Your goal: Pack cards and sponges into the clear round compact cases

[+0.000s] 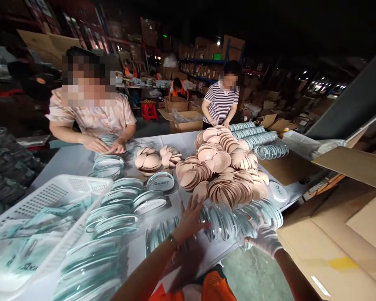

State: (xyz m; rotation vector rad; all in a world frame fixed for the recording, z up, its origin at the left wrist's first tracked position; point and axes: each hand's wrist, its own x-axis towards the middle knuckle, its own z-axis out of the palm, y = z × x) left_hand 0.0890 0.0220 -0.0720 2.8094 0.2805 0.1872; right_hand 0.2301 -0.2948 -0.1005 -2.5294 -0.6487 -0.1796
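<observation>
A long row of clear round plastic cases [221, 221] with teal-tinted rims stands on edge along the near side of the table. My left hand [188, 221], bare and with a bracelet at the wrist, spreads its fingers over the middle of that row. My right hand [266, 239], in a white glove, lies against the row's right end with thumb and fingers apart. Just beyond my hands is a large heap of beige rounded pads [225, 188]. One flat round case printed "beauty" [160, 182] lies left of the heap, another printed case [278, 192] right of it.
At left, a white perforated basket [103, 184] holds teal-and-white packets. Stacked cases [113, 230] line its right side. A co-worker [92, 113] handles cases across the table; another person [221, 102] stands at the far end. Open cardboard boxes [341, 234] stand at right.
</observation>
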